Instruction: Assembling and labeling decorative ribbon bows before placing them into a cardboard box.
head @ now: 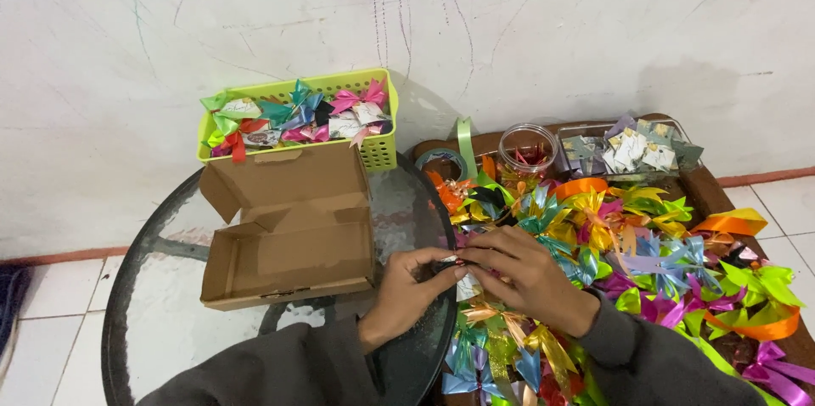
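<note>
Pinching one small ribbon bow [456, 263] between both hands, we hold it with left hand [406, 290] and right hand [525, 274] closed. We judge it could slip into the loose bows [645, 245] at right, since only our fingertips grip it.

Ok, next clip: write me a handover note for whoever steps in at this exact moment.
Left hand and right hand meet over the glass table's edge, both pinching one small ribbon bow with a pale tag.
Open cardboard box: appears empty.
Green basket behind it: full of tagged bows.
Loose ribbon pile on the right: large, not yet sorted.
Clear jar and tray of tags sit at the back.
</note>
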